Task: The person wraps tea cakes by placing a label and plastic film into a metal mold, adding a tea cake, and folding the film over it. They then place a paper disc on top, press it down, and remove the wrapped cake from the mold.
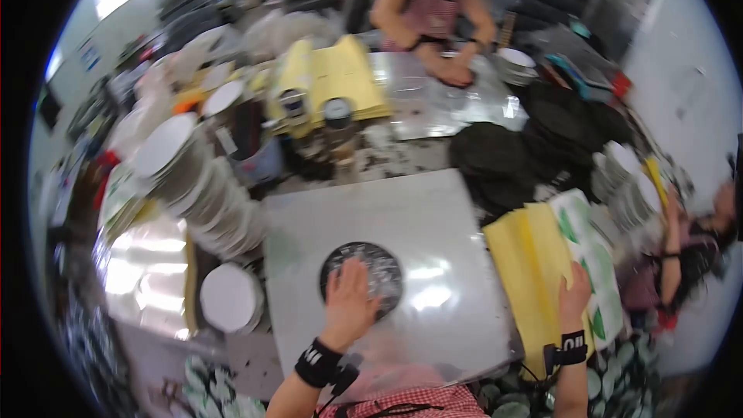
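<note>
My left hand (352,298) lies flat with its fingers stretched over a dark round disc (385,269), which has pale specks or shine on it. The disc rests on a large shiny metal sheet (309,220) in front of me. My right hand (574,290) is to the right, over the border between yellow sheets (522,263) and a white sheet with green leaf print (592,263). Its thumb and fingers look apart, touching or just above the sheets. Both wrists wear black bands.
Stacked white round discs (205,193) lean at the left, beside a lone white round stack (231,298). Dark round pieces (487,156) are piled behind the sheet. Across the table a person (429,23) works on another metal sheet (418,120); another person (681,255) is at right.
</note>
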A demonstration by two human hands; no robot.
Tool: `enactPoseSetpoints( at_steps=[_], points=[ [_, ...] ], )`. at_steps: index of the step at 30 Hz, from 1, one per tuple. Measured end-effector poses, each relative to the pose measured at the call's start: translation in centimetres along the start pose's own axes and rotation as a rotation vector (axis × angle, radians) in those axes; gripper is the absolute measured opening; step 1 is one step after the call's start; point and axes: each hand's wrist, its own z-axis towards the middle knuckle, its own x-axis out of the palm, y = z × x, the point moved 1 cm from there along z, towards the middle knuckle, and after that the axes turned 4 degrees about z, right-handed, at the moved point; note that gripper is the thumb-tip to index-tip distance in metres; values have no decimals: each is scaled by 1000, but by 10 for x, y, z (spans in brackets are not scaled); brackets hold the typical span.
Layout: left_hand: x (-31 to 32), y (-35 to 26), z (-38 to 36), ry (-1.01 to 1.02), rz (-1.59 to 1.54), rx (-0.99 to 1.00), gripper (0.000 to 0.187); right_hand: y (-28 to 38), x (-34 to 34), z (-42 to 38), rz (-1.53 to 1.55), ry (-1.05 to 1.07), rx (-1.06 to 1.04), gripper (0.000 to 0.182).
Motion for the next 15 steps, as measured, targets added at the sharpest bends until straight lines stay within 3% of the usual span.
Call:
enactPoseSetpoints(
  at_steps=[1, 2, 4, 5, 9, 13, 15],
  points=[
    [2, 0, -2, -30, -35, 1, 70, -41, -40, -17, -150, -28, 63, 48],
    [-35, 45, 2, -3, 157, 40, 70, -49, 41, -98, -100, -16, 241, 52],
    [-14, 8, 9, 63, -39, -31, 72, -142, -17, -149, -277, -12, 183, 62],
    [-7, 0, 7, 87, -16, -10, 74, -145, -44, -159, -301, -2, 145, 51],
    [-7, 3, 11, 100, -2, 66, 73, -147, -30, -165, -267, -211, 81, 26],
    [-9, 1, 12, 108, -11, 97, 73, -148, -42, -152, -131, -301, 182, 17],
    [-7, 3, 10, 101, -13, 92, 74, -161, -59, -141, -36, -197, 324, 16]
  ],
)
